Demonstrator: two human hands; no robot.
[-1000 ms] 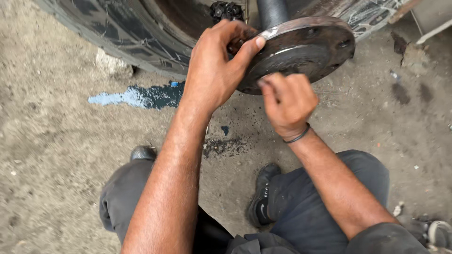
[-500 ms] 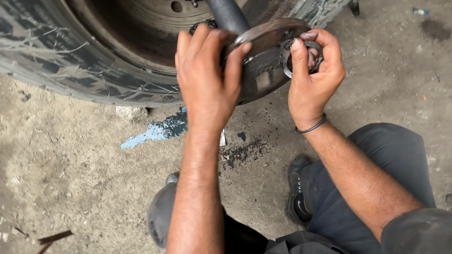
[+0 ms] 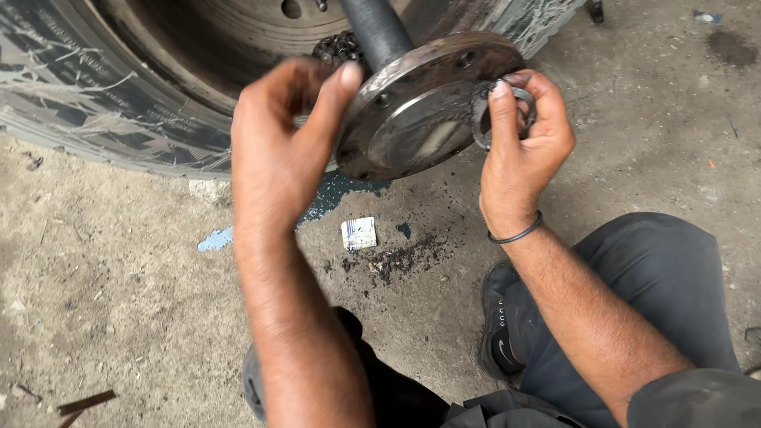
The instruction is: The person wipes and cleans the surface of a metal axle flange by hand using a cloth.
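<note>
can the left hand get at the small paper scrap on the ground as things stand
Probably yes: the left hand is up at the flange, but nothing lies between it and the paper scrap on the bare concrete below.

The round metal flange (image 3: 428, 107) and its dark shaft (image 3: 379, 32) project from the wheel hub, with the tyre (image 3: 95, 95) closing off the upper left. Both hands flank the flange, the left hand (image 3: 277, 154) and right hand (image 3: 519, 147). Open concrete floor (image 3: 119, 301) lies below, bounded at the lower right by the person's bent leg (image 3: 666, 277) and shoe (image 3: 499, 333).
</note>
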